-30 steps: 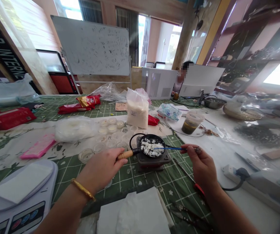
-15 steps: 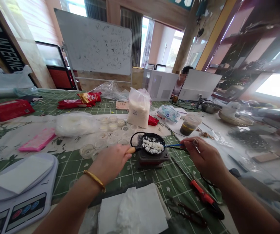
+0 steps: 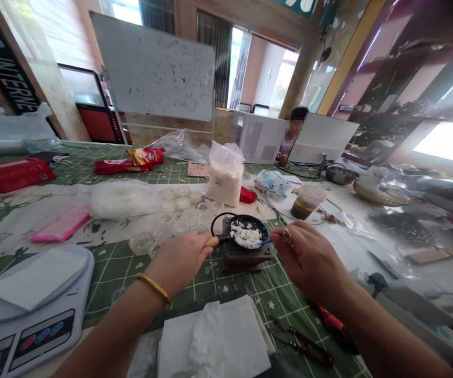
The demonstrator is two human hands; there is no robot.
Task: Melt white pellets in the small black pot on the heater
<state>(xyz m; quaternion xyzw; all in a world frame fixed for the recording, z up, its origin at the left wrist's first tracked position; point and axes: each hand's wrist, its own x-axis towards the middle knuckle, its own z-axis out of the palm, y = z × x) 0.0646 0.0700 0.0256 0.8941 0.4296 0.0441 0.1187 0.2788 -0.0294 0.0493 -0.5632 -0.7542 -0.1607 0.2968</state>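
My left hand [image 3: 179,262] grips the wooden handle [image 3: 212,241] of a miniature black frying pan [image 3: 255,222]. The pan rests on a small dark electric hotplate [image 3: 245,257]. A heap of white crumbly bits [image 3: 245,234] lies inside it, toward the near side. My right hand [image 3: 308,260] pinches a thin blue stick [image 3: 265,242], which reaches to the pan's near rim, and my fingers hide most of the stick. A gold bangle [image 3: 154,290] circles my left wrist.
Several small clear cups [image 3: 179,215] stand behind the pan, beside a bag of white granules [image 3: 225,176]. A digital kitchen scale [image 3: 29,310] sits at lower left, tissue paper [image 3: 214,336] at the front, and dark-handled pliers [image 3: 301,341] at lower right. A person sits at the far end.
My right hand has moved left, closer to the pan, bringing the blue stick's tip to the near rim. The white bits have drawn together into a tighter heap. My view has tilted slightly upward.
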